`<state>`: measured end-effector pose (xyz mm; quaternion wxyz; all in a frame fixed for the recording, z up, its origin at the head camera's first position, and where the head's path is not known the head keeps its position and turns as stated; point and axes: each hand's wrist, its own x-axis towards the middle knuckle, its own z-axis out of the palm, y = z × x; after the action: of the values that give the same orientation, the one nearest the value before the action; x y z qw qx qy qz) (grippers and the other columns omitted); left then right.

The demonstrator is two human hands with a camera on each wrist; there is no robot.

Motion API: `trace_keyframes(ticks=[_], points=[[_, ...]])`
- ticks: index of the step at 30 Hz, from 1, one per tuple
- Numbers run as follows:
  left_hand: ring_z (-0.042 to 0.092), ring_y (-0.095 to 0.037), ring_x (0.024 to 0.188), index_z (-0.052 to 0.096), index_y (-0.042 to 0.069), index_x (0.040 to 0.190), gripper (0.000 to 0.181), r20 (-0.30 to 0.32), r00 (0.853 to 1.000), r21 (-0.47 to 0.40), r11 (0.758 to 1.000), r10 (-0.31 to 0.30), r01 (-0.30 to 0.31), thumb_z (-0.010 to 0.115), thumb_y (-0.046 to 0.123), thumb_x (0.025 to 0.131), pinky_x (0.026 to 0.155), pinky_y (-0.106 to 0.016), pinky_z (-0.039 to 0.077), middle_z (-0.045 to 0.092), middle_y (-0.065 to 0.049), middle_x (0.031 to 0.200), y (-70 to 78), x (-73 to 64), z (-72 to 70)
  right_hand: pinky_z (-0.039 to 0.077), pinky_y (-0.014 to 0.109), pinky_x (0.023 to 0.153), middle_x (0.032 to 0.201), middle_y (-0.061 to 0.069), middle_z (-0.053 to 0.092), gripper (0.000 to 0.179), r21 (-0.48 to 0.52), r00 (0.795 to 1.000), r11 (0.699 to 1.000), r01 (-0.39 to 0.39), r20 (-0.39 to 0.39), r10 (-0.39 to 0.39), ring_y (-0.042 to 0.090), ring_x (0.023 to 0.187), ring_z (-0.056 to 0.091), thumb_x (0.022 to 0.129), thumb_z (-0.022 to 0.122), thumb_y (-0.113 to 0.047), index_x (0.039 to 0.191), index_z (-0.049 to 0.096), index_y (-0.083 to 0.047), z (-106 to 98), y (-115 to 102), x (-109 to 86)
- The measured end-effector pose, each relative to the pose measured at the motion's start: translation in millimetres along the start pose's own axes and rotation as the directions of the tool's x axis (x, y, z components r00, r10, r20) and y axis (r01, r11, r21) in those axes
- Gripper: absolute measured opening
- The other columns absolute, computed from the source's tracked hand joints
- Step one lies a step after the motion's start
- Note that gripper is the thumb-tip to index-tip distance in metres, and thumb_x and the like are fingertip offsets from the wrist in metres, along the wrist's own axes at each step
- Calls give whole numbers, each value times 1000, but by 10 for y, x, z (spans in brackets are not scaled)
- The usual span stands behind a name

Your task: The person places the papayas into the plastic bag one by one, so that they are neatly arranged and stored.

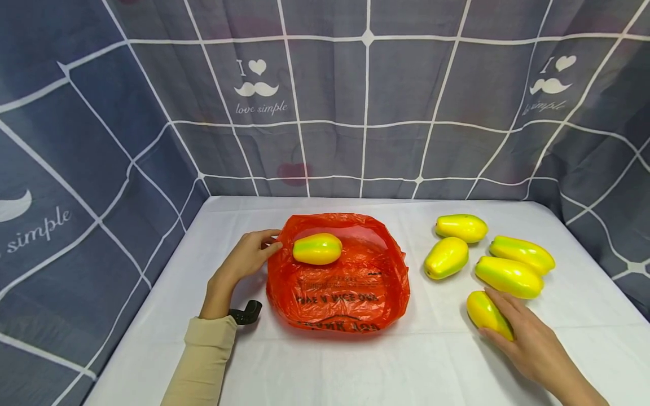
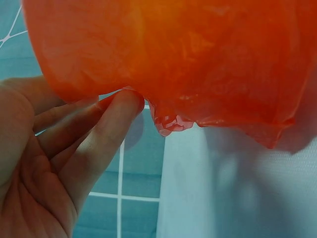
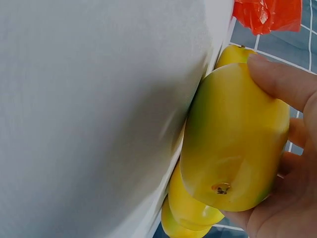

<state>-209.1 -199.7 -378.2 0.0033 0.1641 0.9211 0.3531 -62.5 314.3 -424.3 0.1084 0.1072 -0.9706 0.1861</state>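
Note:
My left hand (image 1: pixel 250 255) pinches the left rim of a red plastic bag (image 1: pixel 337 301), which lies spread on the table with its mouth facing up. In the left wrist view, thumb and fingers meet at the bag's edge. One yellow-green papaya (image 1: pixel 317 249) lies in the bag near that hand. On the right, my right hand (image 1: pixel 530 338) grips another papaya (image 3: pixel 235 139), thumb on one side and fingers on the other. Just beyond it lie two papayas side by side, the nearer papaya (image 1: pixel 509 277) and the farther papaya (image 1: pixel 523 254); part of the farther one is hidden.
Two more papayas, the back papaya (image 1: pixel 461 228) and the front papaya (image 1: pixel 446 257), lie between the bag and that pair. White cloth covers the table (image 1: pixel 355 366). A grey checked curtain (image 1: pixel 330 152) hangs behind and at both sides. Black wrist gear (image 1: pixel 246 313) sits at my left wrist.

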Motion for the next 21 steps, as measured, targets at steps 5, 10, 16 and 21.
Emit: trace_keyframes(ticks=[5, 10, 16, 21], points=[[65, -33, 101, 60, -2, 132, 37, 6, 1000, 2, 1000, -7, 7, 61, 14, 98, 90, -49, 52, 68, -18, 114, -3, 5, -5, 38, 66, 87, 130, 34, 47, 88, 27, 999, 999, -37, -1, 37, 52, 112, 48, 78, 84, -17, 146, 32, 5, 2, 0, -6], [65, -33, 101, 60, -2, 132, 38, 7, 1000, 1, 1000, -15, 15, 61, 15, 98, 91, -49, 51, 68, -18, 114, 4, 2, -7, 41, 63, 83, 123, 31, 52, 80, 4, 999, 999, -43, -13, 43, 49, 105, 52, 75, 86, -16, 137, 40, 5, -12, -30, -3], [65, -32, 100, 61, -2, 131, 37, 3, 1000, 0, 1000, -11, 11, 61, 15, 98, 90, -49, 52, 68, -17, 113, 13, -1, -2, 41, 65, 78, 119, 31, 53, 78, -47, 998, 998, -38, -56, 36, 50, 100, 53, 71, 88, -20, 135, 49, 4, -38, -54, 1], [65, -31, 101, 60, -1, 132, 38, 6, 1000, -4, 1000, -11, 11, 61, 14, 98, 91, -48, 52, 68, -16, 114, 18, 2, 5, 41, 64, 75, 110, 30, 49, 80, -60, 996, 996, -66, -70, 61, 46, 90, 52, 70, 89, -22, 136, 51, 4, -34, -49, -4]])
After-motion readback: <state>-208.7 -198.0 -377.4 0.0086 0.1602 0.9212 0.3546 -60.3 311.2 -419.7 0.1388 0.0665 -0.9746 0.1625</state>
